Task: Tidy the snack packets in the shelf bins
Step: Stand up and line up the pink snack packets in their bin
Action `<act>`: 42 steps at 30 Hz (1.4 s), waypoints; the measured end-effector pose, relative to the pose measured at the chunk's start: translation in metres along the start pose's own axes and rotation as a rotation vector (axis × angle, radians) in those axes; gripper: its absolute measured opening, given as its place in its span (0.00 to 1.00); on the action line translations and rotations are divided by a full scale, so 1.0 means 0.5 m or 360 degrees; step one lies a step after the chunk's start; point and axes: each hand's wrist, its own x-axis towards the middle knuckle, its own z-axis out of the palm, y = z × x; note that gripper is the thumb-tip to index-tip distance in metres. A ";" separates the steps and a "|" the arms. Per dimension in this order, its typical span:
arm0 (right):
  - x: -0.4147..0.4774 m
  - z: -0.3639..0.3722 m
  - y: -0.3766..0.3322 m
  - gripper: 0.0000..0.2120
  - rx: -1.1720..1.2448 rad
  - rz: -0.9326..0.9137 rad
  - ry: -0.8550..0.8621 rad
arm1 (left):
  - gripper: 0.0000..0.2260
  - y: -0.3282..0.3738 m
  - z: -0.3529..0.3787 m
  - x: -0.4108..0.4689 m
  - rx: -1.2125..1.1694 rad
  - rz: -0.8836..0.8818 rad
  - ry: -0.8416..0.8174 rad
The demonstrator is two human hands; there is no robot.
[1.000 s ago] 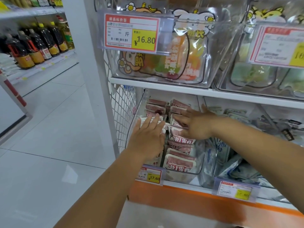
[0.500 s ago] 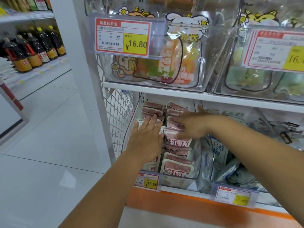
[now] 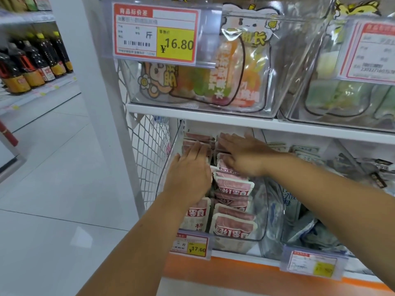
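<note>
Left hand (image 3: pixel 188 174): fingers straight and close together, palm flat on the left-hand row.
Right hand (image 3: pixel 245 157): fingers stretched out, lying across the tops of the right-hand row, farther back.
Snack packets (image 3: pixel 234 186): pink, standing in two rows inside the clear bin (image 3: pixel 259 210) below the white shelf board (image 3: pixel 213 113).
Price tag (image 3: pixel 191 245): yellow 17.60, on the bin's front.
Upper bin (image 3: pixel 275 86): fruit-coloured pouches, tagged 16.80.

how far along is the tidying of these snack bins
Done: the front pink packets stand in two neat rows in the clear bin. In hand: the left hand and right hand press flat on the rear packets. Left: the blue-white packets to the right lie jumbled.
</note>
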 end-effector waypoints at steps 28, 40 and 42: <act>0.008 -0.009 -0.002 0.25 0.0067 -0.0125 -0.0090 | 0.24 -0.011 0.007 0.012 0.0099 0.0110 0.0054; 0.058 -0.016 0.009 0.11 0.0659 0.0143 0.0353 | 0.23 -0.011 0.001 0.016 0.0097 0.0055 0.0005; 0.086 -0.011 0.008 0.09 0.0576 0.0170 0.0262 | 0.23 -0.012 0.001 0.015 0.0105 0.0052 0.0001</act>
